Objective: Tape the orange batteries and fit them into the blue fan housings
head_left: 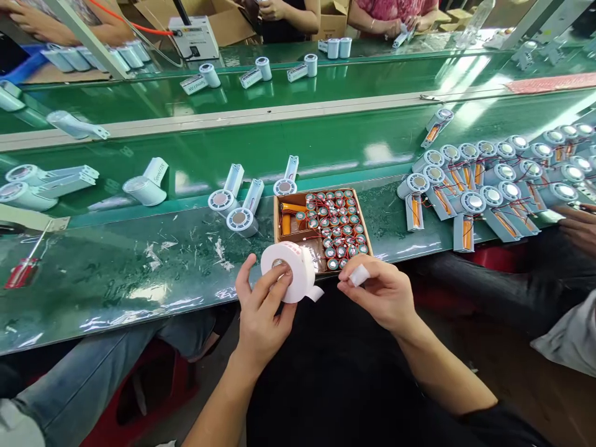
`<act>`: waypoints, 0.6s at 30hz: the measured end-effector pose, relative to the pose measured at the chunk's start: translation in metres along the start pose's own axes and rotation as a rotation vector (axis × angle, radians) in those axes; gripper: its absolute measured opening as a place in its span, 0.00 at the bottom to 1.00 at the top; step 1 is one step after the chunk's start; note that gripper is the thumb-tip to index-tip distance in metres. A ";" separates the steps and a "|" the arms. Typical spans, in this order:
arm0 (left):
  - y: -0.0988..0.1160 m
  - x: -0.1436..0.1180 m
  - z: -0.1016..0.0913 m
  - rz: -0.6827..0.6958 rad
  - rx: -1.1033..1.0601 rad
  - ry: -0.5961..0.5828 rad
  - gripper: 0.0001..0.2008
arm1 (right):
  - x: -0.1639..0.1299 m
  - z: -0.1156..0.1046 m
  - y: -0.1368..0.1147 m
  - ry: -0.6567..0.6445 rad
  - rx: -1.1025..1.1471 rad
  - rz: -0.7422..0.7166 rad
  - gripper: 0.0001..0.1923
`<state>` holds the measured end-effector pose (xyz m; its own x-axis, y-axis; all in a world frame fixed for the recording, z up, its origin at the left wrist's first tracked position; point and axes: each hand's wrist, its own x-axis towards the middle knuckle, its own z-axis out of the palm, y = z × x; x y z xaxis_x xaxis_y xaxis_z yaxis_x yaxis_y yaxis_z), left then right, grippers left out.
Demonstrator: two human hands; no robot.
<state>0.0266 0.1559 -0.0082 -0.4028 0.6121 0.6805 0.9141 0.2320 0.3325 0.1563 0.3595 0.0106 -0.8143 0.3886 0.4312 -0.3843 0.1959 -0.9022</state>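
Observation:
My left hand (263, 313) grips a roll of white tape (298, 276), with fingers pushed into its core and a loose tail hanging at the lower right. Between the thumb and finger of my right hand (384, 292) is a short piece of white tape (359, 275), apart from the roll. Just beyond both hands, a cardboard box (276, 223) sits at the bench edge. Inside it stand several orange battery cells (344, 230) with red wires, and a few lie on their sides at the left. The roll hides the box's near left corner.
Several fan bodies with orange cells (470, 202) crowd the bench at right, beside another person's hand (580, 226). Fan bodies (242, 220) stand left of the box. A green conveyor (279, 139) runs behind. A red-handled screwdriver (22, 273) lies far left. Co-workers sit opposite.

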 end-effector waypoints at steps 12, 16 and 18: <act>0.006 0.000 -0.003 0.006 0.045 0.028 0.24 | -0.008 0.006 -0.005 -0.187 -0.061 0.175 0.15; -0.011 -0.003 -0.013 0.010 0.073 -0.009 0.23 | -0.002 0.019 -0.013 -0.568 -0.159 0.317 0.09; -0.026 -0.005 -0.020 -0.081 0.088 -0.008 0.19 | 0.005 0.022 -0.017 -0.788 -0.207 0.246 0.13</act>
<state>0.0037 0.1316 -0.0067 -0.4758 0.5948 0.6480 0.8790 0.3466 0.3274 0.1495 0.3377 0.0281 -0.9587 -0.2835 0.0212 -0.1322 0.3785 -0.9161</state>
